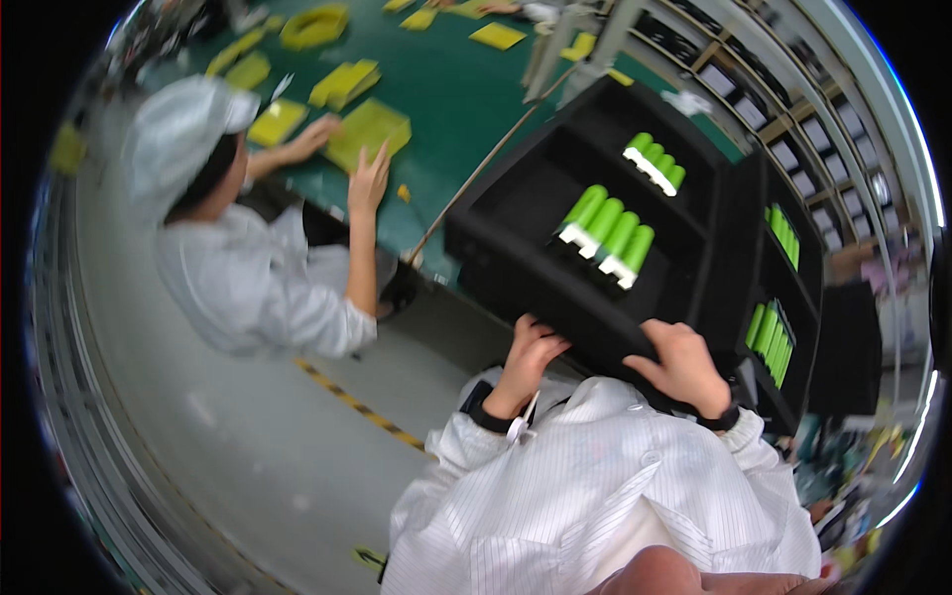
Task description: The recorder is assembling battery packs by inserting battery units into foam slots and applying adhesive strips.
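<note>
A black compartment tray (709,260) is right in front of my body, tilted in the view. Two packs of bright green cylindrical battery cells lie in it: a nearer pack (607,233) and a farther pack (654,162), both with white strips along one side. My left hand (531,359) is closed against the tray's near outer side, its fingertips partly hidden there. My right hand (682,365) grips the near wall farther right, thumb pointing left. Black bands circle both wrists. Beside it on the right, a second black tray (759,238) holds more green packs (772,342).
To the left, a co-worker in a white cap and coat (248,268) handles yellow sheets (369,134) on a green table (436,89). Shelving with boxes (793,149) stands at the far right. Yellow-black tape (357,405) marks the grey floor.
</note>
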